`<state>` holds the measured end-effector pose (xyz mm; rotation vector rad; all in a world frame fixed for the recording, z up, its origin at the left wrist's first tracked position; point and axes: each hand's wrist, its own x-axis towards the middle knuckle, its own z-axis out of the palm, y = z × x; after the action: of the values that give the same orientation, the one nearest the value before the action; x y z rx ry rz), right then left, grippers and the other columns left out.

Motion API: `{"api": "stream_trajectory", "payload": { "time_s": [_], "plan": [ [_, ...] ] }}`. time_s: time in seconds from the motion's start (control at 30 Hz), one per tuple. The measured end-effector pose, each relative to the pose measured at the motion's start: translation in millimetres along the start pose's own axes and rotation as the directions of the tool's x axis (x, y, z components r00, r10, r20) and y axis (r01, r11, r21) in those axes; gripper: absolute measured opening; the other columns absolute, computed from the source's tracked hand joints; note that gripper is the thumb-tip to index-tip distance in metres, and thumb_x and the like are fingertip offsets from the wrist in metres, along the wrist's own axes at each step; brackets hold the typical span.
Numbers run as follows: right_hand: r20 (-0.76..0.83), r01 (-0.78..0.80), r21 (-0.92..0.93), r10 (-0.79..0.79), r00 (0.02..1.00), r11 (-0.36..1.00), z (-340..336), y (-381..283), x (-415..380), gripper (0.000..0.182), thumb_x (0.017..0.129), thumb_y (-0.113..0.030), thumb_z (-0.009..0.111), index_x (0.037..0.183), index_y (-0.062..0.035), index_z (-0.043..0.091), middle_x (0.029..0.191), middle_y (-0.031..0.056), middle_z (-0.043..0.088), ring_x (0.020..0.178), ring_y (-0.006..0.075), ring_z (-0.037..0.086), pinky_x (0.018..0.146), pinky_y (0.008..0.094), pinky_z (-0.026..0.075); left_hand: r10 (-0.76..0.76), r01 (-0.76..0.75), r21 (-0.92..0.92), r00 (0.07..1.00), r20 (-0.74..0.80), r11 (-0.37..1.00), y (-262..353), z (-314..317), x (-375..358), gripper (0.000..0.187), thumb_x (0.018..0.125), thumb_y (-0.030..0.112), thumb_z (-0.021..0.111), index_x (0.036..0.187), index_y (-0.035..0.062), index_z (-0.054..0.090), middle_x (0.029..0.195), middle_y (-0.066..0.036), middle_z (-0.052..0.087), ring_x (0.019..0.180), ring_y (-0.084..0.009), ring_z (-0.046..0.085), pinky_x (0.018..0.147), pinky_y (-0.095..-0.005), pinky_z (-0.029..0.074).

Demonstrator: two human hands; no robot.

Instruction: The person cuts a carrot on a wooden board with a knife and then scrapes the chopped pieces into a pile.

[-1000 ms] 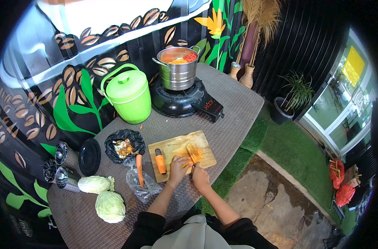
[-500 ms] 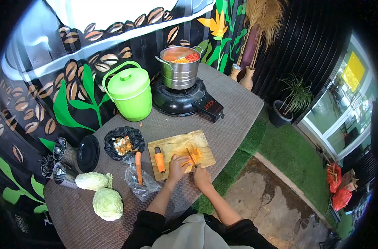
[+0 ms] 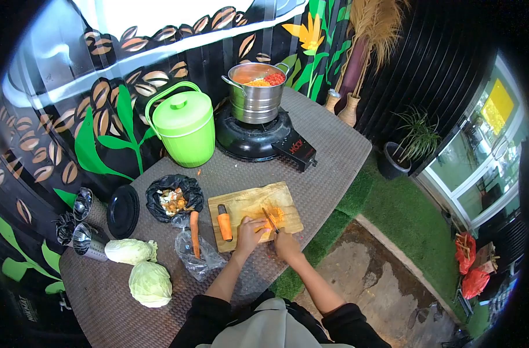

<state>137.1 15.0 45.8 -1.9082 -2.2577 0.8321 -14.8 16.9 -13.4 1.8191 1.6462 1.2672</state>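
My right hand [image 3: 286, 245] is closed round the handle of a knife [image 3: 269, 218], its blade angled over the wooden cutting board [image 3: 247, 200]. With bent fingers my left hand [image 3: 249, 233] holds a piece of carrot down on the board, just left of the blade; the fingers mostly hide that piece. Finely cut carrot [image 3: 279, 216] lies in a small heap right of the knife. A thick peeled carrot piece [image 3: 224, 226] rests at the board's left end, across its dark handle slot. Beside the board, a whole carrot [image 3: 195, 233] lies on a clear plastic bag [image 3: 199, 264].
A black bag of scraps [image 3: 154, 200], two cabbages [image 3: 150, 284], a black plate [image 3: 123, 211] and metal utensil holders [image 3: 90, 242] are on the left. Behind stand a green lidded bucket [image 3: 184, 130] and a steel pot [image 3: 255, 104] on a black stove [image 3: 247, 141]. The table edge [image 3: 334, 203] runs along the right.
The view has shifted slightly. My right hand and the knife have moved very little, and my left hand stays on the carrot.
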Motion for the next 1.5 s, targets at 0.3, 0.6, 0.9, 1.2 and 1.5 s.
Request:
{"api": "stream_trajectory", "payload": {
  "time_s": [0.3,0.6,0.9,1.2,1.5],
  "plan": [
    [-0.058,-0.106,0.078,0.111,0.992,0.991,16,-9,-2,0.034,0.096,-0.03,0.044,0.105,0.0018,0.05,0.093,0.031,0.064,0.089,0.0446,0.064,0.077,0.052,0.051,0.018,-0.018,0.007,1.0,-0.016,1.0,3,-2,0,0.033,0.069,0.022,0.078,0.096,0.0026,0.073,0.102,-0.005,0.071,0.08,-0.0233,0.051,0.077,-0.0332,0.046],
    [0.012,0.012,-0.058,-0.011,1.0,0.998,7,3,4,0.038,0.096,-0.034,0.044,0.105,0.0022,0.05,0.097,0.0302,0.063,0.093,0.0445,0.063,0.079,0.0512,0.05,-0.006,0.006,-0.008,1.0,-0.01,1.0,5,-1,-1,0.033,0.069,0.021,0.078,0.096,0.002,0.073,0.104,-0.006,0.07,0.082,-0.0237,0.052,0.078,-0.0331,0.047],
    [-0.066,-0.092,0.074,0.097,0.993,0.993,27,-3,1,0.038,0.096,-0.035,0.044,0.109,0.001,0.046,0.093,0.0304,0.063,0.09,0.0457,0.063,0.079,0.0531,0.049,0.012,-0.011,0.027,0.999,-0.032,1.0,5,-3,-2,0.03,0.072,0.02,0.076,0.095,0.0019,0.073,0.104,-0.006,0.07,0.083,-0.0237,0.053,0.079,-0.033,0.047],
    [-0.09,-0.024,0.013,0.025,0.996,1.0,16,4,-4,0.04,0.095,-0.033,0.045,0.109,0.0042,0.049,0.093,0.0296,0.064,0.09,0.0447,0.063,0.08,0.0516,0.049,0.016,-0.013,0.055,0.998,-0.056,0.998,3,0,-2,0.03,0.071,0.021,0.077,0.096,0.0036,0.073,0.104,-0.006,0.07,0.089,-0.0242,0.055,0.084,-0.0331,0.047],
    [-0.023,0.172,0.239,-0.171,0.985,0.956,-4,39,16,0.043,0.095,-0.034,0.046,0.102,0.0069,0.056,0.091,0.0328,0.062,0.092,0.0459,0.061,0.079,0.0494,0.048,0.047,-0.047,0.055,0.999,0.006,0.997,6,-10,-16,0.032,0.07,0.022,0.078,0.096,0.0037,0.073,0.104,-0.006,0.069,0.096,-0.0258,0.057,0.087,-0.0352,0.047]
  ]
}}
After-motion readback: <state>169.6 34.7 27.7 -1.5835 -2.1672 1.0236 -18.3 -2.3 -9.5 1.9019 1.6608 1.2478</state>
